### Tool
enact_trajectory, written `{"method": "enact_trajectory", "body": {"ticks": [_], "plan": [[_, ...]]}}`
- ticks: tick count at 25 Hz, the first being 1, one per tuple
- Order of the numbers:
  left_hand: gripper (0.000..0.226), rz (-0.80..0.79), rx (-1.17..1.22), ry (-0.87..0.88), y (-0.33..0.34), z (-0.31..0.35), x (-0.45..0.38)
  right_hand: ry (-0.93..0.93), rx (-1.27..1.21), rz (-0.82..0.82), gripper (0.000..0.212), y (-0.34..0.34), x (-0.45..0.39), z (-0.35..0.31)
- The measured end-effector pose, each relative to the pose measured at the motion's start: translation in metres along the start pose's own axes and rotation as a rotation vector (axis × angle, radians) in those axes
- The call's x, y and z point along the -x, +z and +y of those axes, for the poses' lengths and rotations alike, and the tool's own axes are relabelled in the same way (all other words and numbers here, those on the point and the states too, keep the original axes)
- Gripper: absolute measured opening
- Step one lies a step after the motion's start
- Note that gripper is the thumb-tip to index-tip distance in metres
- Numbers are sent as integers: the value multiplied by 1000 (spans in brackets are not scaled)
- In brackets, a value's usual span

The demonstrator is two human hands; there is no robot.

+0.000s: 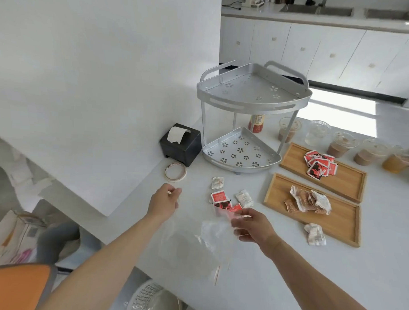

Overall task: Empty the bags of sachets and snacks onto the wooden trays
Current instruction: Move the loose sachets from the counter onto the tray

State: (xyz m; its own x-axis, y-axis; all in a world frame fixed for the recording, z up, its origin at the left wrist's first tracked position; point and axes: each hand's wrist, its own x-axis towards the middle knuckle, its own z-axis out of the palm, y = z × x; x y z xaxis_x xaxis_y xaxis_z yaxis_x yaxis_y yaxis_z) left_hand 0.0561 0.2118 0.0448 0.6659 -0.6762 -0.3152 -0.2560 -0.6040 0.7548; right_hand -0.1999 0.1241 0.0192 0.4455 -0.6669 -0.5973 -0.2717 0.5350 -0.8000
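Two wooden trays lie at the right of the white counter. The far tray [351, 180] carries several red sachets [320, 164]. The near tray [344, 224] carries crumpled brown and white snack packets [309, 200], and one white packet [315, 234] sits at its front edge. My right hand [252, 225] pinches the top of a clear plastic bag [195, 242] that hangs down over the counter. Loose red sachets [221, 200] and two white packets [243, 198] lie on the counter just beyond that hand. My left hand [165, 200] hovers above the counter with loosely curled fingers, holding nothing.
A grey two-tier corner rack [243, 154] stands behind the loose sachets. A black tissue box [181, 146] and a tape roll [175, 172] sit by the wall at left. Lidded cups [340, 145] of brown drink line the back right. A white basket [147, 299] sits below the counter edge.
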Motion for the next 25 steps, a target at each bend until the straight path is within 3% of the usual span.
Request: {"method": "enact_trajectory", "body": {"ticks": [4,7,10,18,21,25], "plan": [[26,-231,242,-237,-27,-29,-4,44,-78,81,27,32,-11,5],[35,-389,319,-317,-39,-45,-14,65,-137,168,25,48,-25,2],[35,-328,303,-308,-40,-56,-29,96,-148,234,31,62,-40,0],[10,-178,234,-216,-27,-76,-75,75,119,138,76,91,-59,6],[8,-141,153,-151,-26,-82,-90,-9,224,195,77,101,-68,9],[7,-59,-159,21,-41,-100,-107,-71,359,233,71,122,-86,3]]}}
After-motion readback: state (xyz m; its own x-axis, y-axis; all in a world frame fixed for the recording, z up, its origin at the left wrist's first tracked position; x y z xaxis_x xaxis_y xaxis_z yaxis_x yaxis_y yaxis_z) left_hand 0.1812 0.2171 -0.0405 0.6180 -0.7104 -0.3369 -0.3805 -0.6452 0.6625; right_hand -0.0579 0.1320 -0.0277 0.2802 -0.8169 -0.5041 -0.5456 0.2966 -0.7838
